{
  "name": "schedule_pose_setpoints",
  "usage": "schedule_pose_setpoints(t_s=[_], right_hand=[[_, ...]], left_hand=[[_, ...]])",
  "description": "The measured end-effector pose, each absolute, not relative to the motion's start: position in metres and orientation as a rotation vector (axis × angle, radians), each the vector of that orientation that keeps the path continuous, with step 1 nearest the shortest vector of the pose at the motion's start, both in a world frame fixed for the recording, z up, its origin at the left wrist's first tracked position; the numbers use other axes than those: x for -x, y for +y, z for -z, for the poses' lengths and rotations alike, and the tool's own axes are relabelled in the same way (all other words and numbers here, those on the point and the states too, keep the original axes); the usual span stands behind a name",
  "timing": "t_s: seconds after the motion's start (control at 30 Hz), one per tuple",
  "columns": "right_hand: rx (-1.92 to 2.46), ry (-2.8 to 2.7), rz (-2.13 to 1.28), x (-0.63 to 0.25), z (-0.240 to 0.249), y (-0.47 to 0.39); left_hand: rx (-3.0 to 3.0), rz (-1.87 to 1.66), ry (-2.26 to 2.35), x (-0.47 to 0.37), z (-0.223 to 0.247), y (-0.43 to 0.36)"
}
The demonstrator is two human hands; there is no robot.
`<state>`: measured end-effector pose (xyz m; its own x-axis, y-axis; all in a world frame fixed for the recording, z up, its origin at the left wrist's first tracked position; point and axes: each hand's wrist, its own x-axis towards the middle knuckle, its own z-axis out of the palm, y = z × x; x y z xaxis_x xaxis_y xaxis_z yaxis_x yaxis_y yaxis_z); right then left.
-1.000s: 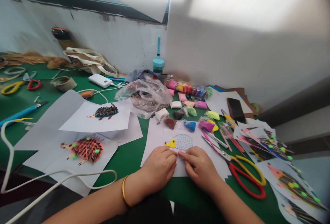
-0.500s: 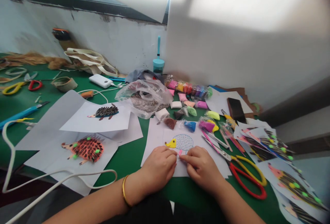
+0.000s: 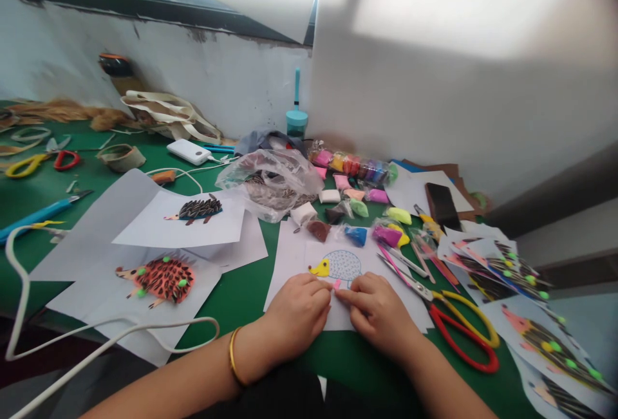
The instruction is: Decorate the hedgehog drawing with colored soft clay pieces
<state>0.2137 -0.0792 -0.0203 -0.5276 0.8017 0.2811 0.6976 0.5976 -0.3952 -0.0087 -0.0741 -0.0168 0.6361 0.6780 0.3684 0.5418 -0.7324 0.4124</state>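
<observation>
A small piece of pink modelling clay (image 3: 337,284) lies on the white paper (image 3: 284,258), between the fingertips of both hands. My left hand (image 3: 300,308) is curled closed, its fingertips against the clay from the left. From the right, my right hand (image 3: 379,309) presses the clay with its index fingertip, the other fingers bent. Just above the hands is a hedgehog drawing (image 3: 342,266) with a blue dashed body outline. Its head is yellow clay (image 3: 320,268) with a dark eye and nose. The hands partly cover the drawing's lower edge.
Scissors with red and yellow handles (image 3: 463,332) lie right of the paper, beside tweezers (image 3: 410,261). Several clay packets, including a blue one (image 3: 356,235), line its top edge. Finished hedgehog pictures lie left (image 3: 161,280) and right (image 3: 545,342). A white cable (image 3: 120,329) crosses the left.
The pink clay looks slightly shorter and more bunched between the fingertips. Both hands stay almost in the same place.
</observation>
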Motion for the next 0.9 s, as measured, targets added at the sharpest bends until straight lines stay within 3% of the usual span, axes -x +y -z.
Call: schedule_pose_setpoints(t_s=[0.9], right_hand=[[1.304,-2.303,-0.339,-0.2094,0.0225,-0.0752]], left_hand=[[-2.714,-0.654,0.995,0.0068,0.021,-0.0745]])
